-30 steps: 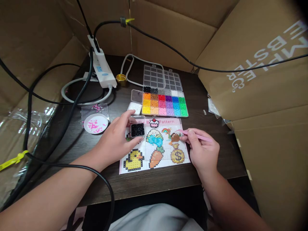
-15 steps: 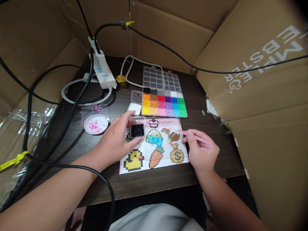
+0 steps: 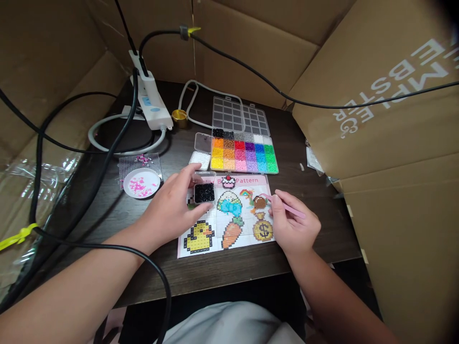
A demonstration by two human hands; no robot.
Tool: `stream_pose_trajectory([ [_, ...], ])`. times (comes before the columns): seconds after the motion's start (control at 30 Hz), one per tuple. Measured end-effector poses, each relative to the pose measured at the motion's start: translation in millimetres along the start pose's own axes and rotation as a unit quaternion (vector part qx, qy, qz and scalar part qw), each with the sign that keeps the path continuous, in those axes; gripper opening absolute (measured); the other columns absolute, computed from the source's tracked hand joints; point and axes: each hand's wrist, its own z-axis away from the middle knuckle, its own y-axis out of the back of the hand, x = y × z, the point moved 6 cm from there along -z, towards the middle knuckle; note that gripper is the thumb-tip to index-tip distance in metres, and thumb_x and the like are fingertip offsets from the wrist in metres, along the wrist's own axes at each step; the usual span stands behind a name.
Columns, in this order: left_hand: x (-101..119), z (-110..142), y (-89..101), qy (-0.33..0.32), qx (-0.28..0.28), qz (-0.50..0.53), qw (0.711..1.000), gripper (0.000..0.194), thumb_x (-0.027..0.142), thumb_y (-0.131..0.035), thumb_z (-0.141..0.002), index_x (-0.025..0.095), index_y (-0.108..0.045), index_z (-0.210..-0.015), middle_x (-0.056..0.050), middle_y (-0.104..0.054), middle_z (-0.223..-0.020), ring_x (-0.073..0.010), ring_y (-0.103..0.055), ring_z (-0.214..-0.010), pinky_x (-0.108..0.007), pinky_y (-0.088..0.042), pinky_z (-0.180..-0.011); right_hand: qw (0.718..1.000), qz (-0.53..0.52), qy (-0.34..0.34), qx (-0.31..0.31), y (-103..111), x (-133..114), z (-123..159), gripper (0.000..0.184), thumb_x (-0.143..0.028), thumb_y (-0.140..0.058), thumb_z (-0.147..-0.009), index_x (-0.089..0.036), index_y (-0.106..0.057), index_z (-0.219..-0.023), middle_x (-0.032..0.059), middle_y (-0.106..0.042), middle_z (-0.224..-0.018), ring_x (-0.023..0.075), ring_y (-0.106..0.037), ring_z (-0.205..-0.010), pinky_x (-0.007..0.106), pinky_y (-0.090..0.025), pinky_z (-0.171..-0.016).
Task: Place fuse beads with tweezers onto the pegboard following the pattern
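Note:
My left hand point(image 3: 172, 210) grips a small clear box of black beads point(image 3: 204, 192), thumb and fingers round its sides, on top of a bead pattern sheet point(image 3: 229, 234) printed with a duck, carrot, money bag and other pictures. My right hand point(image 3: 292, 227) pinches pink tweezers point(image 3: 287, 206), their tip pointing left over the brown picture on the sheet. A compartment box of coloured beads point(image 3: 244, 153) lies just behind the sheet, its clear lid point(image 3: 239, 116) folded back.
A white dish of pink beads point(image 3: 141, 183) sits on a clear pegboard point(image 3: 138, 165) at the left. A small box of white beads point(image 3: 200, 159), a gold cap point(image 3: 179, 117), a power strip point(image 3: 150, 102) and thick cables point(image 3: 107, 157) crowd the back left. Cardboard boxes point(image 3: 390, 110) wall the dark table.
My right hand with the tweezers has shifted a little left and toward the sheet. My left hand keeps its hold on the black bead box.

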Motion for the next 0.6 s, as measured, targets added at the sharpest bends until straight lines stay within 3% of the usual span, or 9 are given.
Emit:
stream_pose_trajectory([
  [0.3, 1.2, 0.0, 0.5, 0.002, -0.002, -0.005, 1.0, 0.074, 0.04, -0.072, -0.082, 0.02, -0.039, -0.145, -0.012, -0.069, -0.122, -0.031, -0.064, -0.112, -0.048, -0.052, -0.099, 0.998, 0.024, 0.05, 0.007, -0.3, -3.1, -1.0, 0.012, -0.023, -0.076, -0.088, -0.018, -0.08, -0.098, 0.0068, -0.081, -0.082, 0.0187, -0.076, -0.06, 0.029, -0.068, -0.059],
  [0.6, 1.0, -1.0, -0.5, 0.0, -0.003, -0.005, 1.0, 0.074, 0.041, -0.073, -0.081, 0.021, -0.039, -0.144, -0.012, -0.069, -0.123, -0.0308, -0.064, -0.111, -0.049, -0.052, -0.098, 0.998, 0.017, 0.053, 0.005, -0.9, -3.9, -1.5, 0.013, -0.02, -0.076, -0.088, -0.017, -0.08, -0.1, 0.0065, -0.08, -0.082, 0.0179, -0.076, -0.06, 0.028, -0.067, -0.058],
])
